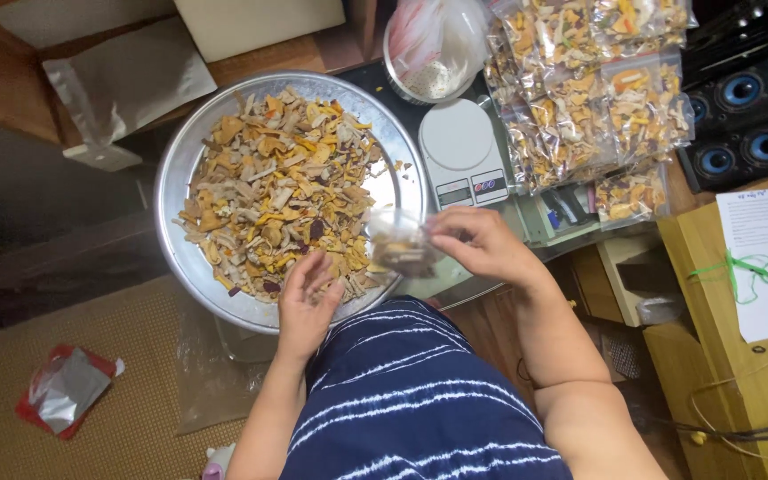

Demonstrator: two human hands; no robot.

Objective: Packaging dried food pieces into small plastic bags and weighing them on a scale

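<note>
A big round metal tray (175, 187) holds a heap of mixed dried chips (277, 191), yellow, beige and purple. My left hand (307, 298) rests palm down on the chips at the tray's near edge, fingers curled over some pieces. My right hand (482, 242) pinches the top of a small clear plastic bag (400, 244), partly filled with chips, held over the tray's right rim. A white kitchen scale (461, 147) stands just beyond the bag.
Several filled clear bags of chips (584, 89) are piled at the back right. A metal bowl with a plastic bag (433, 44) sits behind the scale. Foil pouches (126, 84), a red and silver wrapper (64, 391), black speakers (744, 116) and a wooden box with paper (766, 258) surround me.
</note>
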